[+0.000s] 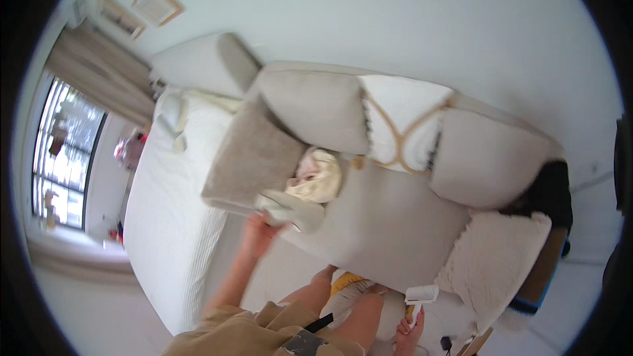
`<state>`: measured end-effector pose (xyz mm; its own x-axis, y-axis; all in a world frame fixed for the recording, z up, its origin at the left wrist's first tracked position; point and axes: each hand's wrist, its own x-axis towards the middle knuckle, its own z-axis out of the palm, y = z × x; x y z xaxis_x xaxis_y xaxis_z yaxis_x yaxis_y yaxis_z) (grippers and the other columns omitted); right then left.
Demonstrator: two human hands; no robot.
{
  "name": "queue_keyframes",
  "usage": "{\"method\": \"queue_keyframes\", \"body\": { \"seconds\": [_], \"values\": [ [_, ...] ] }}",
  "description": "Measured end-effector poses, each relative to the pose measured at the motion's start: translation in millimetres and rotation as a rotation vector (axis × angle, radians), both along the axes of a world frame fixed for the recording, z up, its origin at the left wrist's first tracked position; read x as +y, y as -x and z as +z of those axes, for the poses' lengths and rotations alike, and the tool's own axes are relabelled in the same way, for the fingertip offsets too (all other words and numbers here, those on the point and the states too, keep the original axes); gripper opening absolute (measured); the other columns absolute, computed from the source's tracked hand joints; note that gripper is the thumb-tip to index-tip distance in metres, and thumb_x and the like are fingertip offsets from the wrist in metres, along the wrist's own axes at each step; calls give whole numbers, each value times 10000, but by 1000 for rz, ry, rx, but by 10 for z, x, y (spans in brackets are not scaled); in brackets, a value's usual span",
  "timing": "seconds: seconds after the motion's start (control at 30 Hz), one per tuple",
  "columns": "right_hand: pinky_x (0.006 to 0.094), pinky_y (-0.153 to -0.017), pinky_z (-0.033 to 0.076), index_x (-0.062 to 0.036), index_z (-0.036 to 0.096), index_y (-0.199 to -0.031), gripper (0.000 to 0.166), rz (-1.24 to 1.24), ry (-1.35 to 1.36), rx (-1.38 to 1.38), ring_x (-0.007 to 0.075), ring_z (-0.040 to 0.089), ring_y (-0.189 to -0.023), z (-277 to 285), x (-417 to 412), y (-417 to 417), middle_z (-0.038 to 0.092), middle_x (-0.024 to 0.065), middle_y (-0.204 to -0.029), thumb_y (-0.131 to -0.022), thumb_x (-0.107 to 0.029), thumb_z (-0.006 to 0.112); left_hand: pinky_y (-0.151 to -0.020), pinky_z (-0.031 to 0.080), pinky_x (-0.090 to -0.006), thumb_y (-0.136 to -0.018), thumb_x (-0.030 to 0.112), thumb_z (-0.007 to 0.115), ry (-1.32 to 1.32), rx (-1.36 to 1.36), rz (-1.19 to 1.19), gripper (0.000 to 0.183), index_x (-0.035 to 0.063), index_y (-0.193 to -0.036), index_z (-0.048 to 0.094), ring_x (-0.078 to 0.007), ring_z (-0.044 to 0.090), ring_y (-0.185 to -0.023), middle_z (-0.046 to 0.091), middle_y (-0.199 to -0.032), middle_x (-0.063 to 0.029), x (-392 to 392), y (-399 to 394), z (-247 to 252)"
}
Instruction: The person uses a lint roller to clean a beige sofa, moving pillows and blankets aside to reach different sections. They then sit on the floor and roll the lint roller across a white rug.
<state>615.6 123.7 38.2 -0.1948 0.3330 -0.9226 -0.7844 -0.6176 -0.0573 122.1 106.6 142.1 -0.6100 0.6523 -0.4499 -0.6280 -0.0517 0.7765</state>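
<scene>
Fingers of my left hand (262, 232) are closed on the edge of a pale, soft cloth item (292, 210), blurred, held over the front left of the grey sofa seat (390, 222). Just behind it lies a crumpled cream and pink cloth (319, 175), near the sofa's left arm (252, 151). Low on the right, my right hand (411, 324) grips the handle of a white lint roller (422, 294), its roller up and apart from the sofa's front edge.
Grey back cushions (316, 109) and a white cushion with tan trim (408, 123) line the sofa. A fringed pale cushion (499, 257) leans at its right end, near a black item (551, 195). A white-covered bed (173, 207) stands left. Yellow and grey fabric (346, 284) shows between my legs.
</scene>
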Motion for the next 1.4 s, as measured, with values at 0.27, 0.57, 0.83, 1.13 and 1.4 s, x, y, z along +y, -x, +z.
{"method": "queue_keyframes", "body": {
  "seconds": [0.27,0.57,0.83,1.13,1.4],
  "values": [
    [193,-325,274,-225,462,-1232,288,233,-185,240,88,330,-392,124,186,1339,401,4,-617,-945,-248,468,-1012,369,-471,-951,346,484,92,718,419,489,127,-1377,382,-240,378,-1270,416,-1390,-61,-1898,4195,2299],
    [194,-355,257,-219,447,-1254,299,239,-234,97,81,312,-414,679,-96,1698,387,15,-653,-958,-182,444,-868,456,-325,-870,159,607,211,467,-277,390,99,-1246,521,-167,563,-1040,562,-1200,-34,748,2441,-138],
    [190,-363,256,-231,438,-1290,363,62,-188,-230,81,297,-405,667,-275,994,391,14,-671,-939,-143,469,-909,445,-340,-779,69,631,-103,1054,-998,514,34,-1265,467,-296,507,-1113,495,-1257,-154,3259,-777,-589],
    [214,-386,270,-192,401,-1315,417,198,-136,-219,85,337,-428,373,-271,260,419,25,-659,-921,-84,485,-1091,212,-513,-808,444,614,70,2056,-926,810,22,-1407,269,-358,253,-1343,285,-1461,-147,5231,-2394,-808],
    [205,-426,301,-118,412,-1343,416,272,-86,-189,66,376,-487,-46,-211,-495,414,-6,-655,-934,-79,472,-1046,263,-513,-731,598,639,307,2337,-849,919,7,-1361,326,-312,352,-1285,406,-1386,-130,5645,-2571,-1108]
  ]
}}
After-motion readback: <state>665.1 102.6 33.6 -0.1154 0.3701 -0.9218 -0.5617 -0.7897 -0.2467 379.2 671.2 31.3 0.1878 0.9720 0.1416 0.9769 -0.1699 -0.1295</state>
